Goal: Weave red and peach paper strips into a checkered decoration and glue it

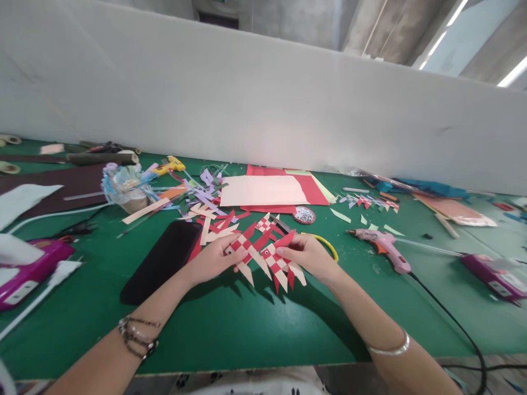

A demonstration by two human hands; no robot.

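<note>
Paper fish [242,244] pinched in left grip [214,257], second fish [275,258] pinched in right grip [312,253], both toward six o'clock of centre; possible creased tails from over-tight pinching or snagged edges.

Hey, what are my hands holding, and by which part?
Your left hand pinches a woven paper fish by its checkered body; your right hand pinches a similar fish by its body's right side.

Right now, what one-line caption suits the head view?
Left hand and right hand each hold a checkered paper fish over a green table, pink glue gun at right.
</note>
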